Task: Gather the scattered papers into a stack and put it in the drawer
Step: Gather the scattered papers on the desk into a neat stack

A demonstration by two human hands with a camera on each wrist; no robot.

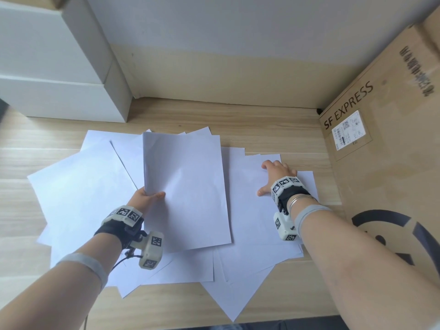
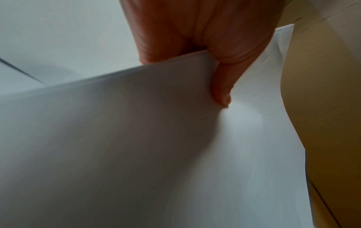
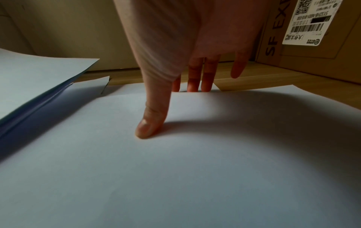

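Observation:
Several white sheets lie scattered and overlapping on a wooden tabletop. My left hand pinches the near left corner of a thin stack of papers, thumb on top, and holds it raised above the loose sheets. In the left wrist view the left hand grips that stack at its edge. My right hand rests with straight, spread fingers on a sheet at the right. In the right wrist view its thumb presses that sheet and the other fingers reach over its far edge. No drawer is in view.
A large SF EXPRESS cardboard box stands against the right side of the table. Stacked white boxes occupy the back left corner. A wall runs along the back.

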